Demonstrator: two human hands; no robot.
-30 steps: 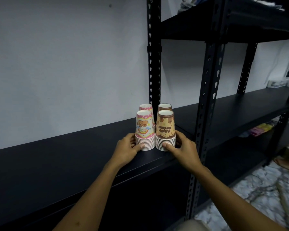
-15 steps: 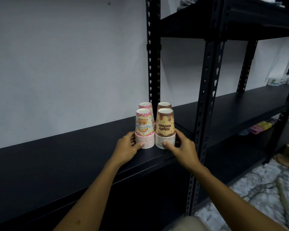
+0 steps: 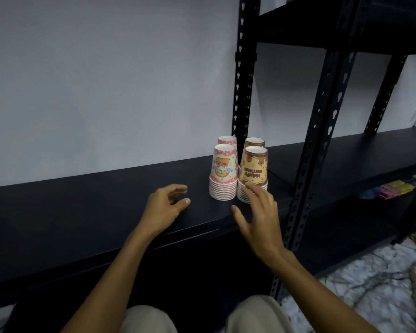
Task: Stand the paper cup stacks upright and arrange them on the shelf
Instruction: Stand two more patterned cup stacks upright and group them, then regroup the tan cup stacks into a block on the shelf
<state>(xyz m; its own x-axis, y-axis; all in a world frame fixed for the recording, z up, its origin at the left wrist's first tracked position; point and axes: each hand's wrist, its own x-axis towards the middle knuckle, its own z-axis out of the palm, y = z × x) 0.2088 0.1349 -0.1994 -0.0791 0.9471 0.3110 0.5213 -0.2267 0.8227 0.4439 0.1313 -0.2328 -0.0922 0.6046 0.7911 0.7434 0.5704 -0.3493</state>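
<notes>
Place type: storeroom or stock area.
Racking: black slotted-angle metal shelving unit with perforated uprights and flat black shelf boards, set against a plain pale painted wall.
Stock: four upright stacks of printed paper party cups on the shelf; small coloured packets on a lower shelf.
Floor: marble-patterned grey-white floor.

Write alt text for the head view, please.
Four cup stacks stand rims down in a tight square on a black shelf, two pink and two brown. The open left hand is apart from them; the open right hand overlaps the front brown stack.
</notes>
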